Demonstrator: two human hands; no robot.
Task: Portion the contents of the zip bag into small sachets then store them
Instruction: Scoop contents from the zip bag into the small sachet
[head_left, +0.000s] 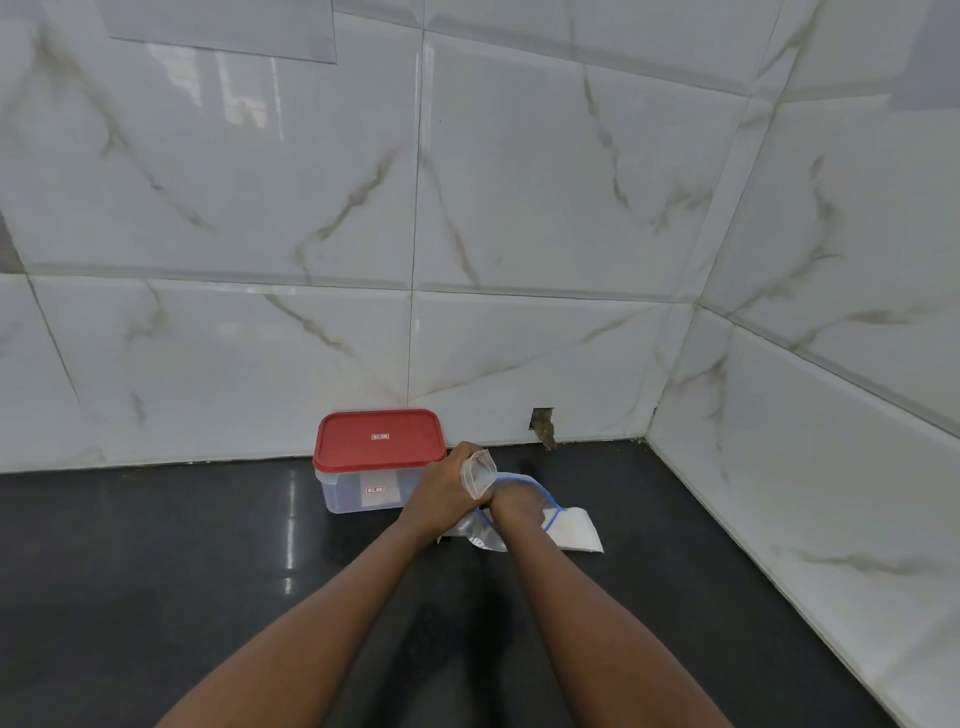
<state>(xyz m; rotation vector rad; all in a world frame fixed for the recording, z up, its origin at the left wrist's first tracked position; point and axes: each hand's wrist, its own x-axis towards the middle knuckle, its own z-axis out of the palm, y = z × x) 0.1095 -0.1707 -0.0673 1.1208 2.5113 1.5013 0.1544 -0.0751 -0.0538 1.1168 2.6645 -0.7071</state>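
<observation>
A clear zip bag (571, 530) with a blue seal line lies on the dark counter, holding white contents. My right hand (517, 506) is reaching into its open mouth, fingers hidden inside. My left hand (441, 488) grips a small clear sachet (479, 474), held upright just above the zip bag's opening. A clear plastic box (358, 491) with a red lid (379, 439) stands closed right behind my left hand, against the wall.
The black counter (156, 561) runs into a corner of white marble wall tiles (519, 208) at back and right. A small hole (543, 423) in the tile sits at counter level behind the bag.
</observation>
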